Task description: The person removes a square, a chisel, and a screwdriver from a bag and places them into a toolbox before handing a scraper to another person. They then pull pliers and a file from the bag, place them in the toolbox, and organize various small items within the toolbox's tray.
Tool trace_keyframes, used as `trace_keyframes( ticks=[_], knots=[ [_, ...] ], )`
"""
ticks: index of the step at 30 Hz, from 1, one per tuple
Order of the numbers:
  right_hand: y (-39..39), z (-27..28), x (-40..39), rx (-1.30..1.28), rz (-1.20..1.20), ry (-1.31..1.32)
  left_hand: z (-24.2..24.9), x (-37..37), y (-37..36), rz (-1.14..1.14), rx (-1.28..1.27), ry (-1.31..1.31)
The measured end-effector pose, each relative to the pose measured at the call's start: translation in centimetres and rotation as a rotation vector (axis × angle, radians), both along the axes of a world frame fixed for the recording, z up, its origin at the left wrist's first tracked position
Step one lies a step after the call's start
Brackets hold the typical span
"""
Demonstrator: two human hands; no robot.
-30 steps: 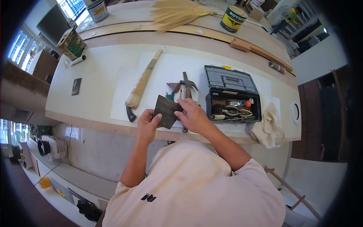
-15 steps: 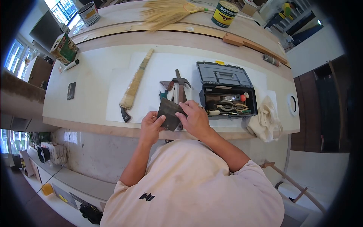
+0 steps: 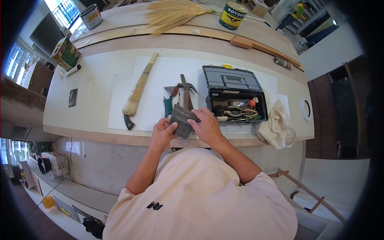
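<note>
Between my two hands is a dark grey rectangular sheet [image 3: 183, 122], with a crease across it like folded sandpaper. My left hand [image 3: 163, 132] pinches its lower left edge, thumb on top. Fingers of my right hand [image 3: 208, 127] grip the right edge. Just beyond the sheet lies a claw hammer [image 3: 187, 90], its handle partly hidden. Beside it are a tool with a triangular blade [image 3: 171, 90] and a green-handled tool [image 3: 168, 105]. To the right stands an open grey toolbox [image 3: 236, 92] with pliers [image 3: 240, 112] inside. A saw [image 3: 140, 88] in a tan wrapping lies left.
A smaller dark rectangular piece [image 3: 73, 97] lies at the table's left. A cream cloth bag [image 3: 276, 127] and a tape roll [image 3: 307, 109] are at the right. Farther back are a straw broom [image 3: 172, 14], a paint can [image 3: 233, 16] and a wooden strip [image 3: 266, 52]. Someone [image 3: 297, 15] is in the background.
The table's things have shifted slightly left in view as the head turned. The sheet has tilted and moved slightly right in my hands, showing more of the green-handled tool. Both hands keep hold of it.
</note>
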State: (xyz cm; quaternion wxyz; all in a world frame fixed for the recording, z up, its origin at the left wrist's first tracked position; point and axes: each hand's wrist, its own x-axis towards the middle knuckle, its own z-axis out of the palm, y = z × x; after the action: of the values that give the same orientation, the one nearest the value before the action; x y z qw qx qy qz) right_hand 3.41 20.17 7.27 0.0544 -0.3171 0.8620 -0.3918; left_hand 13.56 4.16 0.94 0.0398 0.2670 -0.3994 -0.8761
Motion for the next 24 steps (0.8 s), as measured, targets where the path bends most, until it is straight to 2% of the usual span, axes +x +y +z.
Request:
trace_keyframes(
  ticks=[6, 8, 12, 14, 18, 21, 24],
  knots=[
    [0.6, 0.4, 0.3, 0.072, 0.012, 0.106, 0.4, 0.1, 0.4, -0.023, -0.02, -0.019],
    [0.9, 0.6, 0.5, 0.165, 0.04, 0.125, 0.6, 0.4, 0.5, -0.041, -0.071, -0.06],
    [0.7, 0.1, 1.4, 0.116, 0.081, 0.017, 1.0, 1.2, 0.9, -0.195, -0.297, -0.035],
    [0.8, -1.2, 1.8, 0.108, 0.162, -0.078, -0.2, 1.3, 1.7, -0.154, -0.418, -0.014],
    [0.6, -0.3, 2.8, 0.094, 0.132, -0.157, -1.0, 1.2, 2.3, -0.101, -0.676, 0.011],
    [1.0, -0.4, 3.0, 0.087, 0.141, -0.143, -1.9, 1.1, 2.3, -0.037, -0.661, 0.053],
    [1.0, -0.3, 3.1, 0.086, 0.124, -0.179, 0.1, 0.8, 2.4, -0.052, -0.668, 0.024]
  ],
)
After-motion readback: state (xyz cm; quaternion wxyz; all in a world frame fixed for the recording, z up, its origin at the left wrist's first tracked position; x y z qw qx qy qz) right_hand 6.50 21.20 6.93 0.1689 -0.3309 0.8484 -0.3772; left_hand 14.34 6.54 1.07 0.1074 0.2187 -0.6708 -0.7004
